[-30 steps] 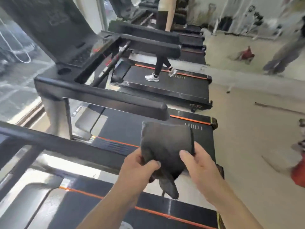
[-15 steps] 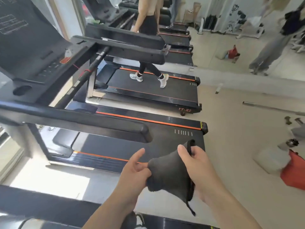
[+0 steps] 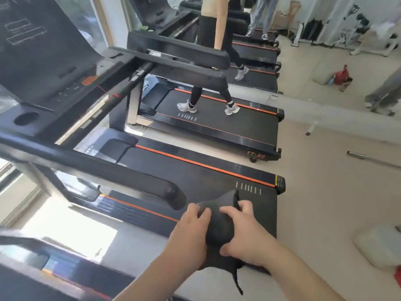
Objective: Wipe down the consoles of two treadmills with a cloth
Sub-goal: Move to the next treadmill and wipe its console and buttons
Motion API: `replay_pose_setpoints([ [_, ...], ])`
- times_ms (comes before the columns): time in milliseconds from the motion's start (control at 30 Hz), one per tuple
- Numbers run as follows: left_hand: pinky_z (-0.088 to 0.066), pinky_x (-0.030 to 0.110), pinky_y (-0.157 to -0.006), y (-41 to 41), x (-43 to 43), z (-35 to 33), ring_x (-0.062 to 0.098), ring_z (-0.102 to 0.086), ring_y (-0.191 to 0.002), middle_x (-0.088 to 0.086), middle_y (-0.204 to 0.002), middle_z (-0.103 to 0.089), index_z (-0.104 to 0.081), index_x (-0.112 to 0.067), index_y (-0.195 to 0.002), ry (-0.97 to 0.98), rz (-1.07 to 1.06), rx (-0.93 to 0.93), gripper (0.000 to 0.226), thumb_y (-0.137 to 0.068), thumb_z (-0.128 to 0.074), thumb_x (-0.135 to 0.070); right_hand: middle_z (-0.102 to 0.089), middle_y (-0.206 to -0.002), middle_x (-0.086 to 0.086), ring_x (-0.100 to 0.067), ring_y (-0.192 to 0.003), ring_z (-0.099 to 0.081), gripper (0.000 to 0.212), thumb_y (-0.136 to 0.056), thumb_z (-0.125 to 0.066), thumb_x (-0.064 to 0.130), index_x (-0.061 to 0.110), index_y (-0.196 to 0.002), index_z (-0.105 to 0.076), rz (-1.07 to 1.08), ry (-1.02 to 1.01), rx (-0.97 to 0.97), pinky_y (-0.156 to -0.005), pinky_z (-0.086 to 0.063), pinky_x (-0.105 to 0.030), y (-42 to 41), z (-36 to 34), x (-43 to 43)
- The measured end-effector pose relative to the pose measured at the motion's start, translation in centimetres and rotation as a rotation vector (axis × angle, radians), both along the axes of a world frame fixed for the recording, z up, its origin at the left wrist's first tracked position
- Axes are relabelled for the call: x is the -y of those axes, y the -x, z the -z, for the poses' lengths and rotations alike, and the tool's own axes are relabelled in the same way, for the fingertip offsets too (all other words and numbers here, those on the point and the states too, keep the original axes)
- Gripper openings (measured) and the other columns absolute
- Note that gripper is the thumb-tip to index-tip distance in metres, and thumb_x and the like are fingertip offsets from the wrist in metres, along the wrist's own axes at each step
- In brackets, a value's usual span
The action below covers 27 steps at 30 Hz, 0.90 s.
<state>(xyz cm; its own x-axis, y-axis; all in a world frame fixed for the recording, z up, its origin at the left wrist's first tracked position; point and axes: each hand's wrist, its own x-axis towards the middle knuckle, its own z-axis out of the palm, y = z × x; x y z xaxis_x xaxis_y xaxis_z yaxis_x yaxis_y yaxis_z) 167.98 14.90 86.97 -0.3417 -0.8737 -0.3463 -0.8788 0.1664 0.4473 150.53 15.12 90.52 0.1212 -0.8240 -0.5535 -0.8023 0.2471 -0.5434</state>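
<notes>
A dark grey cloth [image 3: 219, 227] is bunched between both my hands, low in the middle of the view. My left hand [image 3: 188, 233] grips its left side and my right hand [image 3: 243, 233] grips its right side, with a corner of the cloth dangling below. The nearest treadmill console [image 3: 50, 68], black with buttons and an orange key, stands at the upper left, well apart from the cloth. Its black handrail [image 3: 121, 172] ends just left of my left hand. A second console [image 3: 173, 48] sits further back.
A person walks on the belt [image 3: 227, 122] of the treadmill beyond. Another person stands on a far treadmill. Beige floor lies to the right with a red bag [image 3: 340, 77], a metal bar [image 3: 373, 159] and a white object [image 3: 379, 246].
The view has shifted so the treadmills sit lower and closer. My hands have folded the flat cloth into a bunched wad and drawn nearer together.
</notes>
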Motion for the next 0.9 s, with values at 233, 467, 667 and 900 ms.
replay_pose_setpoints([
  [233,-0.049,0.037,-0.091,3.1,4.6,-0.5,0.02,-0.05,-0.106,-0.008,-0.113,-0.045,-0.072,-0.029,-0.1,0.11,-0.15,0.066,0.03,-0.08,-0.052,-0.041,-0.043,-0.114,0.007,-0.019,-0.093,-0.062,0.014,-0.077,-0.074,0.035,0.024,-0.085,-0.07,-0.218,0.213,-0.066,-0.086,-0.056,-0.039,4.7,1.3,7.3],
  [467,-0.046,0.015,-0.061,0.1,13.5,-3.4,0.005,-0.062,-0.064,-0.008,-0.072,-0.065,-0.073,-0.008,-0.087,-0.179,-0.639,-0.7,0.017,-0.088,-0.082,-0.022,-0.074,-0.098,0.013,0.004,-0.085,-0.064,0.012,-0.073,-0.085,0.025,0.025,-0.083,-0.078,-0.073,0.126,0.302,-0.075,-0.045,-0.014,4.1,-1.1,20.7],
  [667,-0.053,0.056,-0.102,-3.1,26.6,-2.6,0.03,-0.074,-0.108,0.011,-0.116,-0.078,-0.075,-0.016,-0.117,-0.299,-0.915,-1.209,0.041,-0.079,-0.083,-0.028,-0.083,-0.096,-0.003,-0.023,-0.096,-0.079,0.011,-0.091,-0.079,0.017,0.015,-0.102,-0.08,0.157,-0.043,0.572,-0.095,-0.061,-0.047,-0.7,-1.7,35.0],
  [900,-0.032,0.052,-0.123,-6.0,35.0,-2.5,0.034,-0.063,-0.13,0.019,-0.142,-0.065,-0.071,-0.009,-0.133,-0.65,-1.154,-1.852,0.077,-0.069,-0.093,-0.048,-0.081,-0.101,-0.015,-0.027,-0.088,-0.077,0.032,-0.095,-0.072,0.037,0.006,-0.105,-0.075,0.153,-0.266,0.735,-0.08,-0.063,-0.042,-8.6,-6.0,47.0],
])
